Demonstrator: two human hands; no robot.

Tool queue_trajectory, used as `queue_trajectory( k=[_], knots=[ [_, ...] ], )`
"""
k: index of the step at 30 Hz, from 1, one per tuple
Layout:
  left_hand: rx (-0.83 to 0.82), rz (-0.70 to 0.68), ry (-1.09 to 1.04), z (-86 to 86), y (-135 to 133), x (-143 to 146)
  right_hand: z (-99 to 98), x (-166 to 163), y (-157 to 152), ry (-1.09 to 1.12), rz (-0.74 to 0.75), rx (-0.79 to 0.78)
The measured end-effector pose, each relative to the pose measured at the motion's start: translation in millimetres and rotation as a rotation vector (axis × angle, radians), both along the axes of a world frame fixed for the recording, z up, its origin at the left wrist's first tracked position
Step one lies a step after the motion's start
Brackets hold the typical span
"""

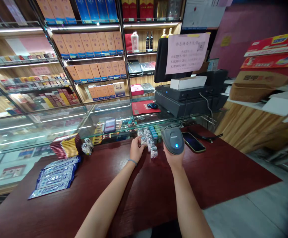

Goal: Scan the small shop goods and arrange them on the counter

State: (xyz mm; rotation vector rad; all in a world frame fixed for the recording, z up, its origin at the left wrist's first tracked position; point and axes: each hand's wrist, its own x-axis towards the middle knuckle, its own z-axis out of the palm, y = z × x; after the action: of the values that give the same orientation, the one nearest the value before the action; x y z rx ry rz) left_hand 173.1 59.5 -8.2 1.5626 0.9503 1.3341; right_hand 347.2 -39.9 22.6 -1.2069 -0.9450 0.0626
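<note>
Dark red counter (220,172), grey scanner (173,140) with blue light, blue-white packets (56,177), red-yellow stack (66,146)

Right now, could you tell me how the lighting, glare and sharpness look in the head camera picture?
Head view: bright shelf strips throw streaky glare across the glass counter; the shelves bow from wide-angle distortion, and the corners darken and blur. The centre is sharp: the left hand at the small jars, and the right hand holding the scanner, whose blue light glows.

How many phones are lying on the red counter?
1: a dark phone lies face up on the counter, just right of the barcode scanner held in the right hand.
</note>
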Motion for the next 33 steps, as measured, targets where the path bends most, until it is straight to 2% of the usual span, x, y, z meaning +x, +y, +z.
queue_trajectory(
  k=[8, 11, 14, 18, 25, 29, 33],
  knots=[
    [-0.034, 0.003, -0.027, -2.4, 0.1, 2.5, -1.6, 0.3, 0.8, -0.043, -0.020, -0.012],
    [-0.060, -0.003, -0.042, 0.4, -1.8, 3.0, -0.4, -0.4, 0.2, -0.099, -0.032, -0.022],
    [-0.053, 0.022, -0.027, 7.4, -6.0, -8.3, 3.4, -3.0, -1.2, -0.127, -0.024, -0.009],
    [-0.014, 0.105, -0.021, 21.1, -13.9, -49.4, 10.0, -8.3, -4.0, -0.227, -0.041, 0.030],
    [0.020, 0.382, -0.161, 38.7, -23.1, -155.3, 21.8, -27.0, -9.7, -0.459, -0.006, -0.001],
    [0.100, 0.574, -0.133, 35.2, -20.4, -212.9, 32.4, -48.7, -14.3, -0.586, 0.099, -0.058],
    [0.140, 0.720, -0.035, 24.5, -13.8, -250.5, 38.7, -72.5, -15.6, -0.696, 0.176, -0.049]
  ],
)
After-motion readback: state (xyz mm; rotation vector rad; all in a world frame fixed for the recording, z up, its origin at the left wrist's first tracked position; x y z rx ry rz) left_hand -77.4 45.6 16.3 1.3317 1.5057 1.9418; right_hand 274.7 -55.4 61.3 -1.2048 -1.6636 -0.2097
